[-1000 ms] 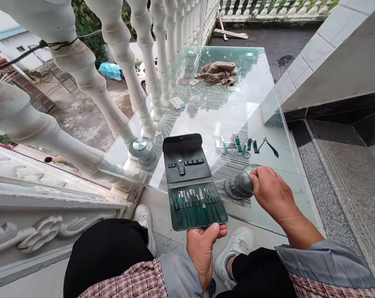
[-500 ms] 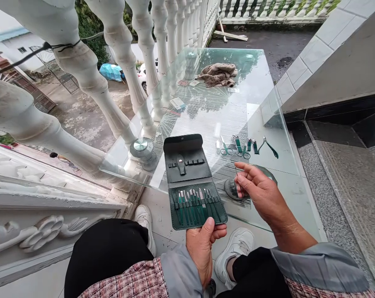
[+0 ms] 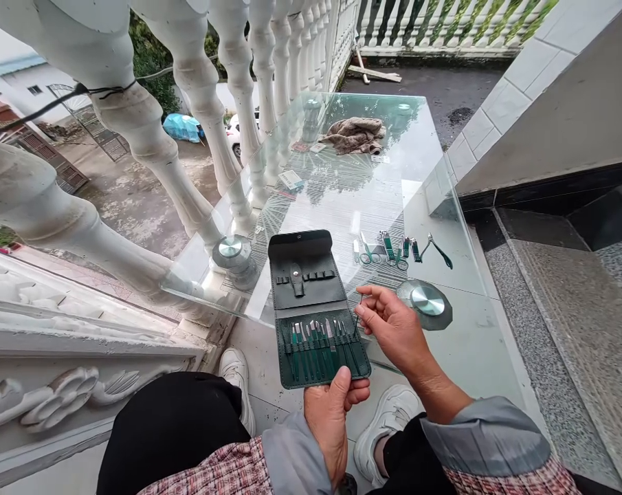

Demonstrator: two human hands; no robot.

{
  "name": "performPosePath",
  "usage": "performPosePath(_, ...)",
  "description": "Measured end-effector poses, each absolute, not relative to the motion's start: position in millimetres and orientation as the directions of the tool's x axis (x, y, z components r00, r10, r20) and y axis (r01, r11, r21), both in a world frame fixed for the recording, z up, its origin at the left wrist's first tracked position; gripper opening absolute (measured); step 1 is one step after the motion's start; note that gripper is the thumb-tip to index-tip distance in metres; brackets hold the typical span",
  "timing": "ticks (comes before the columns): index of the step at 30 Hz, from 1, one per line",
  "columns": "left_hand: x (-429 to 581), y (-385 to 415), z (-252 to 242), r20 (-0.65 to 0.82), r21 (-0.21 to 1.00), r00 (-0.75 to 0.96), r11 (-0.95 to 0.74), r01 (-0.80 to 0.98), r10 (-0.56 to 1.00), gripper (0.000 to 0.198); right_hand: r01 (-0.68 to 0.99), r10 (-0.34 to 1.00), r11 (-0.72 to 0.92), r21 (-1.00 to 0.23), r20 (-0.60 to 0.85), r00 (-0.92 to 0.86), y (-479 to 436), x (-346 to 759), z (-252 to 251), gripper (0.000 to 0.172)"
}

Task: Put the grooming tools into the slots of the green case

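Note:
My left hand grips the lower edge of an open dark green manicure case, thumb on top. Loops across its lower panel hold a row of slim green-handled tools; the upper panel has a snap strap and unfilled loops. At the case's right edge, my right hand pinches a thin dark tool, whose exact kind I cannot make out. Beyond the hands, scissors, nail clippers and cuticle nippers lie in a row on the glass table.
A crumpled brown cloth and a small box lie farther back on the glass. White balusters run along the left, with a drop behind them. Stone steps rise at the right.
My right hand has moved left and slightly down, bringing the thin tool to the right edge of the case. The left hand still holds the case in about the same place.

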State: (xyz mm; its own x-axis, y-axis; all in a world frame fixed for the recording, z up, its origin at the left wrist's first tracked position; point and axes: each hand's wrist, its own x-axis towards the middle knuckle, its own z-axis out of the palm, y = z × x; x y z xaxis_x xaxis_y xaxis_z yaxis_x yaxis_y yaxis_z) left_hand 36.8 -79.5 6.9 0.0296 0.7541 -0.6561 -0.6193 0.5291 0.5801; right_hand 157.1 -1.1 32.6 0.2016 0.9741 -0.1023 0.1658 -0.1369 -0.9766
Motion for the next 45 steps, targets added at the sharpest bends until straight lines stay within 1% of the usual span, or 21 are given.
performPosePath(3, 36, -80, 5, -0.657, 0.589, 0.024, 0.533, -0.608, 0.753, 0.05, 0.177, 0.967, -0.14, -0.974, -0.097, 0.235, 2, 156, 31, 0.036)
performPosePath(6, 36, -80, 4, -0.655, 0.595, 0.017, 0.529, -0.605, 0.756, 0.049, 0.207, 0.967, -0.169, -0.964, -0.122, 0.222, 6, 156, 32, 0.037)
performPosePath(12, 36, -80, 5, -0.652, 0.604, 0.004, 0.523, -0.601, 0.758, 0.051, 0.41, 0.985, -0.152, -0.899, -0.105, 0.137, 9, 158, 36, 0.032)
performPosePath(15, 36, -80, 5, -0.656, 0.606, -0.003, 0.524, -0.598, 0.755, 0.052, 0.524, 0.993, -0.096, -0.846, -0.048, 0.103, 9, 157, 37, 0.029)
performPosePath(18, 36, -80, 4, -0.662, 0.605, -0.01, 0.526, -0.597, 0.75, 0.052, 0.64, 0.998, 0.008, -0.768, 0.048, 0.045, 10, 154, 38, 0.025)
performPosePath(21, 36, -81, 4, -0.661, 0.606, -0.014, 0.523, -0.6, 0.75, 0.051, 0.703, 0.994, 0.1, -0.704, 0.096, -0.045, 11, 153, 38, 0.024)
performPosePath(26, 35, -80, 6, -0.662, 0.601, -0.019, 0.516, -0.611, 0.75, 0.049, 0.69, 0.978, 0.204, -0.694, 0.116, -0.173, 11, 159, 38, 0.017)
performPosePath(29, 35, -79, 7, -0.654, 0.605, -0.018, 0.508, -0.613, 0.756, 0.048, 0.664, 0.964, 0.259, -0.701, 0.148, -0.22, 9, 163, 39, 0.019)
performPosePath(37, 35, -79, 5, -0.652, 0.609, -0.036, 0.494, -0.621, 0.757, 0.051, 0.626, 0.945, 0.328, -0.708, 0.238, -0.226, 2, 165, 40, 0.023)
performPosePath(42, 34, -77, 6, -0.663, 0.601, -0.057, 0.486, -0.634, 0.746, 0.05, 0.606, 0.921, 0.388, -0.694, 0.268, -0.283, -2, 164, 40, 0.024)
performPosePath(45, 34, -77, 5, -0.664, 0.598, -0.05, 0.489, -0.635, 0.746, 0.049, 0.594, 0.921, 0.388, -0.704, 0.272, -0.28, -4, 165, 40, 0.024)
